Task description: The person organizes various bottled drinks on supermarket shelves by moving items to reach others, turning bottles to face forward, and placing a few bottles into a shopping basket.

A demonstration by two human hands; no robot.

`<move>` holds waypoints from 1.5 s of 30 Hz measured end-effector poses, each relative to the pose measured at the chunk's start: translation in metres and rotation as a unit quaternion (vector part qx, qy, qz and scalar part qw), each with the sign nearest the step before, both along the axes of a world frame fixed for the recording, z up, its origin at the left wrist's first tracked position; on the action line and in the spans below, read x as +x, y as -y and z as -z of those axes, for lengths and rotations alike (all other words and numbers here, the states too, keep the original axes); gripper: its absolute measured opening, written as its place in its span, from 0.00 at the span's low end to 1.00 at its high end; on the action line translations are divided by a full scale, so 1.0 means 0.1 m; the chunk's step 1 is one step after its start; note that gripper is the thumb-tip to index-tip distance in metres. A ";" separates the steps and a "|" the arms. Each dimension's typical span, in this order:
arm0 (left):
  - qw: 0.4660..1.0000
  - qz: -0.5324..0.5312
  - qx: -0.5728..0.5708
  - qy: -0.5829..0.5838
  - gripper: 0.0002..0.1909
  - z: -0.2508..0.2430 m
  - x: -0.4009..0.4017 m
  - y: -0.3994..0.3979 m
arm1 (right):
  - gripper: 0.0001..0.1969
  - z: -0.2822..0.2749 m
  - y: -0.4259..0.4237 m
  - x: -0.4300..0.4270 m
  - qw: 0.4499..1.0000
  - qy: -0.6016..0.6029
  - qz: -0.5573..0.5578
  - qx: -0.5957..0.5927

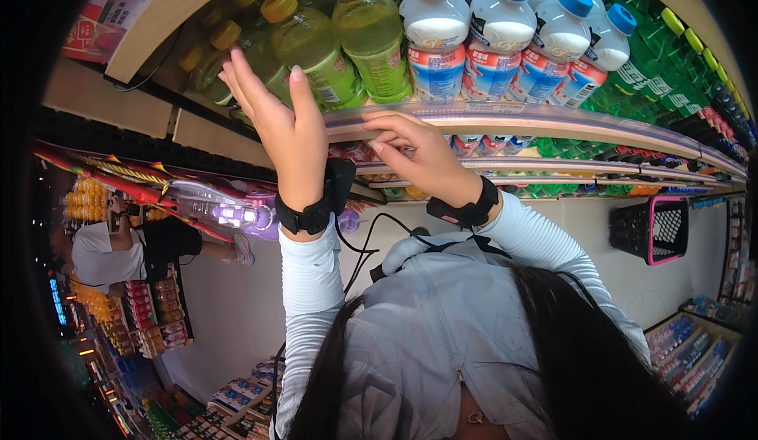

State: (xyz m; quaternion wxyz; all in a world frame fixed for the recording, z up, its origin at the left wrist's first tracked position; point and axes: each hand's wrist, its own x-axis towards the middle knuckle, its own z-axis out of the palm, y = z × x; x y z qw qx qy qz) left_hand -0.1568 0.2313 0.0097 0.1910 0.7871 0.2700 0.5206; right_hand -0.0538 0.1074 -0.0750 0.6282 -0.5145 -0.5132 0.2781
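My left hand (pixel 284 123) is raised before yellow-capped bottles of green drink (pixel 370 43), its fingers apart and nothing visible in it. Its fingertips overlap the leftmost bottles in the view; whether they touch cannot be told. At the shelf's front edge (pixel 414 121) is my right hand (pixel 423 150), fingers loosely curled and apart, with no object in it. Behind that edge stand white bottles with blue caps (pixel 435 20) and red-and-blue labels. To their right are rows of green bottles (pixel 651 79). Both wrists wear black straps.
A black basket with a pink rim (pixel 650 230) stands on the pale floor to the right. Another person (pixel 112 256) is at the left near stocked shelves (pixel 139 310). Purple packaged goods (pixel 237 209) hang left of my arm. Lower shelves (pixel 533 165) hold more bottles. A black cable (pixel 361 250) hangs between my arms.
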 end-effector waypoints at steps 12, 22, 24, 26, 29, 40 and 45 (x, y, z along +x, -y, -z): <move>0.961 0.270 0.038 0.042 0.12 1.14 -0.28 0.46 | 0.09 0.85 1.34 0.36 0.919 -0.170 0.354 -0.037; 0.831 0.475 -0.159 -0.243 0.12 1.57 -0.30 0.68 | 0.09 1.34 1.53 -0.09 0.884 -0.249 0.391 -0.064; 0.820 0.489 -0.150 -0.255 0.12 1.58 -0.35 0.72 | 0.09 1.31 1.46 -0.18 0.889 -0.245 0.380 -0.075; 0.814 0.501 -0.138 -0.259 0.13 1.59 -0.42 0.75 | 0.09 1.30 1.38 -0.23 0.894 -0.248 0.365 -0.073; 0.800 0.509 -0.190 -0.254 0.13 1.51 -0.46 0.80 | 0.09 1.32 1.32 -0.23 0.902 -0.229 0.357 -0.074; 0.777 0.529 -0.187 -0.285 0.13 1.59 -0.40 1.01 | 0.07 1.37 1.33 -0.36 0.911 -0.187 0.359 -0.082; 0.760 0.559 -0.167 -0.287 0.14 1.65 -0.16 1.19 | 0.07 1.36 1.61 -0.25 0.896 -0.219 0.381 -0.068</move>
